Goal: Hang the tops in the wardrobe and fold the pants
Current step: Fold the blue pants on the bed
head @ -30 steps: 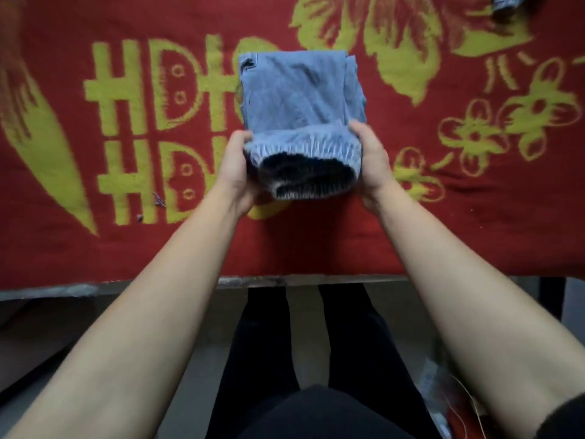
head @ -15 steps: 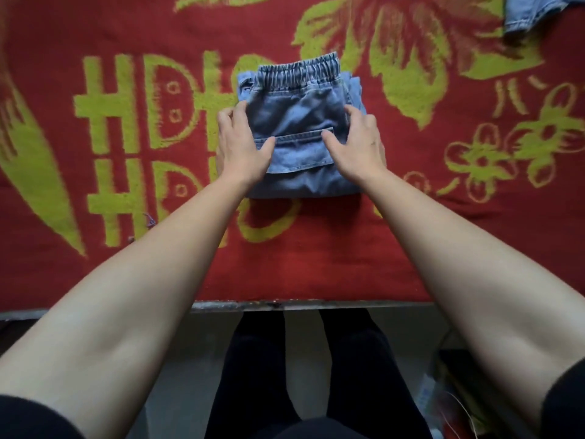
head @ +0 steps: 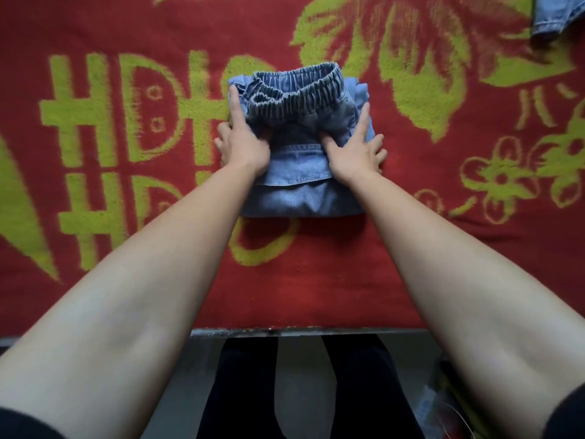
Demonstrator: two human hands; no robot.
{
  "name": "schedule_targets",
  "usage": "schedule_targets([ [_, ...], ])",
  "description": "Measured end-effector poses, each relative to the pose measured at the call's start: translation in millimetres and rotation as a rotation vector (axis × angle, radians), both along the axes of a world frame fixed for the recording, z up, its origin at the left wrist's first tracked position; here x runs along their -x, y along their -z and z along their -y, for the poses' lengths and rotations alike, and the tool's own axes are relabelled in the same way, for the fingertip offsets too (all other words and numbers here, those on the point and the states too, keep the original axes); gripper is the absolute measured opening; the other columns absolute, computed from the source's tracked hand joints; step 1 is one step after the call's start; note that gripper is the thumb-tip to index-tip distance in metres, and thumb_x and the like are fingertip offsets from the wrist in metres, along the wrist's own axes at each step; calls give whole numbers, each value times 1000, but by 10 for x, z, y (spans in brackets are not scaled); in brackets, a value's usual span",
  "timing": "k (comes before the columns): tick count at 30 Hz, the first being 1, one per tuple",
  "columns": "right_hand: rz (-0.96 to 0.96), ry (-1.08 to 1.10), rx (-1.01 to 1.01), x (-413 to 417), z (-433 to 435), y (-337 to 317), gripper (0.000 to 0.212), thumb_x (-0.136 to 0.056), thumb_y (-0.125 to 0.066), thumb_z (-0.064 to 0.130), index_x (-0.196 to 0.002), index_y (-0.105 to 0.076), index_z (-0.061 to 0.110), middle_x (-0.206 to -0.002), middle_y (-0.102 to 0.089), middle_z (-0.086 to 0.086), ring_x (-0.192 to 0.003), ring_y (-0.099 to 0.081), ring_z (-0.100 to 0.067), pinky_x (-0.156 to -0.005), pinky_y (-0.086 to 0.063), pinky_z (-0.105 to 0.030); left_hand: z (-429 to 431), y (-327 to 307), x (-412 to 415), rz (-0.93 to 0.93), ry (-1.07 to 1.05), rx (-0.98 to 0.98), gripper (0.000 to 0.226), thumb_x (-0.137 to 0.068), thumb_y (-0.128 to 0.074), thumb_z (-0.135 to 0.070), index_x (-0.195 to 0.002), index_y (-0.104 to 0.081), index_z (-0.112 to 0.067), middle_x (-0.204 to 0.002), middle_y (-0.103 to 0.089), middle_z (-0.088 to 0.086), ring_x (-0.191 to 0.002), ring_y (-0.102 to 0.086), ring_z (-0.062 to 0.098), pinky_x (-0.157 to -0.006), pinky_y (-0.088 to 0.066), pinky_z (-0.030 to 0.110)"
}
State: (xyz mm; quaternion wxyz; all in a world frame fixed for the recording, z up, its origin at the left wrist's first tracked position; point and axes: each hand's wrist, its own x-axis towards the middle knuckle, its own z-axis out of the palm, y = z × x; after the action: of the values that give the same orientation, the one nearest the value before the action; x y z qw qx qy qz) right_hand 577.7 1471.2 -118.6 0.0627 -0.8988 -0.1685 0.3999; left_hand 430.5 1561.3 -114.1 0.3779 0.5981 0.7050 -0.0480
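Both bare forearms reach forward from the near edge, converging on a folded bundle of light blue denim pants (head: 300,172) that lies on a red blanket with yellow-green lettering and flowers (head: 316,280) covering the worktop. The left hand (head: 242,141) sits on the bundle's left side, index finger stretched forward along the edge, thumb tucked into the cloth under the gathered elastic waistband (head: 297,90). The right hand (head: 356,147) mirrors it on the right side, index finger pointing forward, the other fingers spread over the outer edge, thumb dug into the fabric. Each hand pinches the upper layer near the waistband, which stands bunched and open at the bundle's far end. Another blue denim garment (head: 557,17) lies well apart at the far right corner
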Motion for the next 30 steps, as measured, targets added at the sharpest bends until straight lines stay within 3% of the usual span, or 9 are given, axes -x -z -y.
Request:
schedule_targets([
  [3,145,18,-37,27,-58,86,99,-82,-60,63,-154,5,43,-151,-27,-20,-134,-33,-40,-106,-34,-53,-43,84,-46,-67,-45,12,100,-89,-58,-8,-149,9,-50,-150,-26,12,-137,-27,33,-100,-34,46],
  [7,36,111,-157,-83,1,76,105,-74,-70,63,-155,-12,29,-144,-44,-15,-130,-47,-36,-106,-38,-43,-158,100,119,27,-151,82,115,-76,-75,-49,-154,7,-26,-151,-32,16,-137,-36,35,-113,-31,47],
  [9,43,137,-223,-82,77,-6,94,-71,-70,65,-147,-32,24,-134,-58,-12,-123,-55,-33,-98,-43,-37,-121,0,169,88,-202,98,115,-64,-78,-62,-150,-18,-15,-140,-48,11,-127,-49,31,-106,-41,44],
  [11,117,131,-254,-3,230,-124,79,-69,-65,69,-130,-47,22,-120,-66,-12,-111,-62,-34,-84,-45,-34,30,-136,220,95,-248,92,99,-52,-78,-70,-127,-52,-11,-119,-64,7,-109,-62,26,-92,-51,39],
  [13,185,119,-234,107,492,-239,75,-67,-57,77,-118,-52,21,-112,-69,-14,-104,-64,-36,-78,-46,-35,277,-234,347,70,-235,91,86,-46,-73,-78,-101,-70,-12,-97,-71,5,-90,-68,22,-77,-55,35],
  [15,211,113,-180,229,809,-361,79,-65,-49,86,-111,-55,22,-108,-70,-15,-102,-65,-37,-80,-48,-38,560,-286,507,56,-172,83,76,-52,-68,-82,-80,-73,-12,-79,-72,4,-79,-68,21,-67,-53,35],
  [19,244,210,-48,502,1348,-509,96,-59,-27,102,-102,-59,22,-103,-70,-14,-100,-65,-37,-86,-48,-42,1002,-357,711,39,-90,63,72,-63,-59,-84,-49,-53,-14,-46,-49,-4,-53,-50,21,-51,-31,30],
  [25,9,261,130,665,1616,-304,98,-65,-28,96,-124,-58,23,-126,-63,-13,-118,-58,-36,-96,-43,-44,1102,-192,838,28,47,160,64,-65,-59,-80,-62,-57,-17,-60,-58,-4,-70,-61,27,-57,-40,33],
  [30,-174,366,-2,743,1765,-189,86,-77,-53,79,-135,-41,16,-135,-57,-14,-125,-53,-35,-101,-40,-40,1333,-97,979,299,-96,273,35,-81,-73,-42,-108,-60,-24,-106,-67,-4,-104,-63,16,-95,-49,33],
])
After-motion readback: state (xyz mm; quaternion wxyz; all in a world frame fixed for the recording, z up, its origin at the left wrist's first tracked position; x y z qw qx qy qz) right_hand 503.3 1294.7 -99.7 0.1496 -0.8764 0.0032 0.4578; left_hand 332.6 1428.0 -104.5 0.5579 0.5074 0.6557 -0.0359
